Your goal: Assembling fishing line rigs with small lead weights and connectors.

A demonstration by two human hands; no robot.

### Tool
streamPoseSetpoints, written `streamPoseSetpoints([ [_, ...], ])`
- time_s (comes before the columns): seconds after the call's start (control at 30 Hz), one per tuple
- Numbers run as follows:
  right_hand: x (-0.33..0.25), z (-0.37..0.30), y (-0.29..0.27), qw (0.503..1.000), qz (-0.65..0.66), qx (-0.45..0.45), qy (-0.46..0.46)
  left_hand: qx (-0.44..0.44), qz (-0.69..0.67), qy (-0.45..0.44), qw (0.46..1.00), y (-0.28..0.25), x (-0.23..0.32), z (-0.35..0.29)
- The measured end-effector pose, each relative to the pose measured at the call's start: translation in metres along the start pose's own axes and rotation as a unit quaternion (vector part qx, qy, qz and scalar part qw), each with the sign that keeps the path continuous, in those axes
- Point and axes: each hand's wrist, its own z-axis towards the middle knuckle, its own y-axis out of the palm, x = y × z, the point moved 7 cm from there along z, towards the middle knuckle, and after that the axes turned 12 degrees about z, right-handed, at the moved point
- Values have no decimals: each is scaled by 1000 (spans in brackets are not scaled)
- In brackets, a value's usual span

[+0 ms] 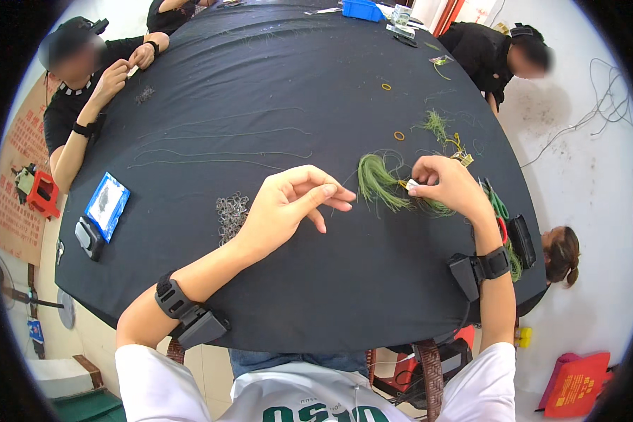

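Nearest me, the person in the white shirt (304, 394) is sitting at the black-covered bench (344, 295), and a strapped black device (202, 328) is riding on each forearm. By the right forearm, a black case (522, 239) is lying near the right edge, with green-handled scissors (498, 202) just beyond it.

Both hands are working over the cloth, well apart from each other. The left hand (295, 200) is pressing thumb to forefinger and seems to be pinching a fine strand (354, 171), too thin to follow along its length. The right hand (444, 184) is closing its fingertips on a small white piece (411, 184) at the head of a green bundle of strands (378, 181), which is fanning out on the bench between the two hands.

Left of the left hand, a pile of metal hooks (231, 216) is resting; farther left, a blue packet (108, 206) is lying beside a dark rounded object (88, 238).

Beyond the hands, long thin threads (221, 134) are stretching across the cloth, and a yellow ring (399, 136) is lying toward the right. On the far left, a co-worker (74, 88) is holding both hands close together; at the far end, a blue tray (362, 10) is standing.
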Motion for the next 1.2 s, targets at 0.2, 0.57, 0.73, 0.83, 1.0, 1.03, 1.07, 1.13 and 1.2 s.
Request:
streamPoseSetpoints([
  [0.2,-11,7,10,991,57,37,-117,-22,-15,3,1000,6,1,1],
  [0.57,-4,9,7,984,-46,114,-132,-10,-33,16,999,0,6,0],
  [0.73,28,7,-19,971,-130,198,-20,-80,-41,-51,995,-4,26,-5],
  [0.83,42,9,-24,968,-124,213,43,-193,-49,-107,974,-1,36,-19],
  [1.0,61,5,-36,936,-205,267,103,-389,-124,-138,902,-1,55,-50],
  [1.03,65,3,-38,935,-205,268,105,-411,-140,-133,891,0,60,-53],
  [1.07,67,5,-39,930,-211,277,121,-421,-122,-117,891,-4,62,-56],
  [1.13,69,5,-41,924,-217,284,136,-429,-104,-100,891,-5,64,-59],
  [1.2,68,4,-42,936,-204,268,106,-246,20,-127,961,-15,52,-39],
])
